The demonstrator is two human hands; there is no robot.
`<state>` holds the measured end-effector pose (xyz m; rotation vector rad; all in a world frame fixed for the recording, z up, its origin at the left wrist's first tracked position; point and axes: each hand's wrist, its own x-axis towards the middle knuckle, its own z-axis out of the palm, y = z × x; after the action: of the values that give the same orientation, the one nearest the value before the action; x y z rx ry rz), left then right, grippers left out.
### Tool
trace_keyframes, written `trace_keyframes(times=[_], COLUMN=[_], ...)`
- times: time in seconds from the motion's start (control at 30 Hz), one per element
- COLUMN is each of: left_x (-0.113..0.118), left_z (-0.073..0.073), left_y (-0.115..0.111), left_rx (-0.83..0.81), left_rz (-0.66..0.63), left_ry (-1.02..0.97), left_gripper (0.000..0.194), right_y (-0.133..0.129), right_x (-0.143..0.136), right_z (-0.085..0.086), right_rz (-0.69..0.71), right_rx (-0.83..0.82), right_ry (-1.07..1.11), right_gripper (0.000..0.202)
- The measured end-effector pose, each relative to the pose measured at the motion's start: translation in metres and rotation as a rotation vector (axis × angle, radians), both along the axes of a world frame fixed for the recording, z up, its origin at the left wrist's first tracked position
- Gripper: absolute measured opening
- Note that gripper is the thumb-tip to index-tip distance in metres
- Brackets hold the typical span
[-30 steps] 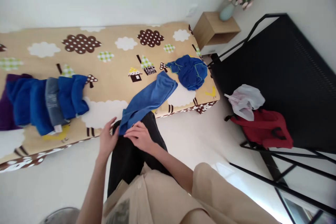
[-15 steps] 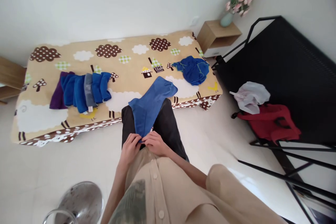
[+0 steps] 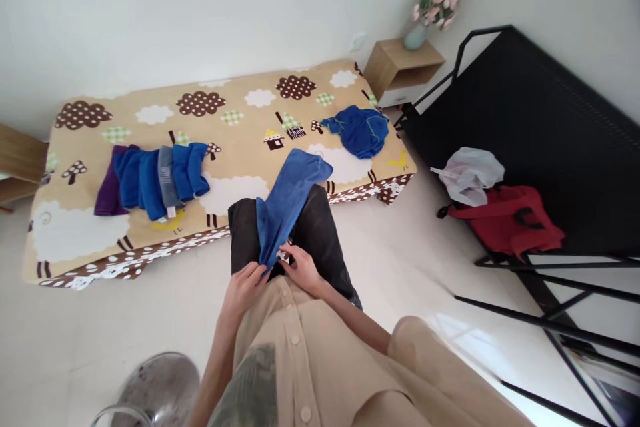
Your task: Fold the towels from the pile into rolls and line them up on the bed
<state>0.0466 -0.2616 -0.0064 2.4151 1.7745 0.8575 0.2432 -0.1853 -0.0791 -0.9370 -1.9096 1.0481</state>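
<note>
A blue cloth [image 3: 290, 193] lies lengthwise over my dark-trousered thighs. Its far end rests on the edge of the bed, and its near end narrows into gathered folds at my waist. My left hand [image 3: 246, 285] is closed, pinching the cloth's near tip between thumb and fingers. Just to the right, my right hand [image 3: 300, 269] has its thumb and fingers slightly apart beside the cloth's right edge; any contact there is hard to make out.
On the patterned bed [image 3: 240, 153], a row of folded blue, grey and purple cloths [image 3: 150, 179] lies left, a crumpled blue cloth [image 3: 361, 132] right. A black folding frame [image 3: 530, 147] bears a red bag [image 3: 520, 220] and white plastic bag [image 3: 470, 173]. A round metal base [image 3: 160, 387] stands lower left.
My hands, together at the cloth's near tip before, have moved apart. The right one has shifted up and right off the tip. The cloth's near part has narrowed into folds.
</note>
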Motion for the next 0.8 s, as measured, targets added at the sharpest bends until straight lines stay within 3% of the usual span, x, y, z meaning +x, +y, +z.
trace_keyframes(times=[0.1, 0.23, 0.4, 0.6, 0.73, 0.8], left_x=[0.001, -0.002, -0.006, -0.004, -0.009, -0.014], left_z=[0.008, 0.019, 0.03, 0.032, 0.029, 0.028], left_y=[0.002, 0.002, 0.003, 0.01, 0.011, 0.011], left_rx=[0.035, -0.004, 0.005, -0.008, -0.038, -0.049], left_rz=[-0.02, -0.089, -0.1, -0.145, -0.115, -0.086], left_ry=[0.023, 0.027, 0.016, -0.062, 0.034, 0.075], left_gripper=[0.02, 0.01, 0.012, 0.01, 0.01, 0.01], right_y=[0.001, 0.007, 0.009, 0.009, 0.009, 0.01], right_x=[-0.001, -0.004, -0.004, -0.002, 0.0, 0.001], right_z=[-0.005, -0.002, 0.005, 0.003, 0.003, 0.006], right_rz=[-0.011, -0.041, -0.036, -0.117, -0.255, -0.242], right_rx=[-0.174, -0.273, -0.316, -0.046, 0.121, 0.17], right_ry=[0.002, -0.019, -0.021, -0.061, -0.125, -0.101], right_gripper=[0.049, 0.028, 0.024, 0.021, 0.013, 0.012])
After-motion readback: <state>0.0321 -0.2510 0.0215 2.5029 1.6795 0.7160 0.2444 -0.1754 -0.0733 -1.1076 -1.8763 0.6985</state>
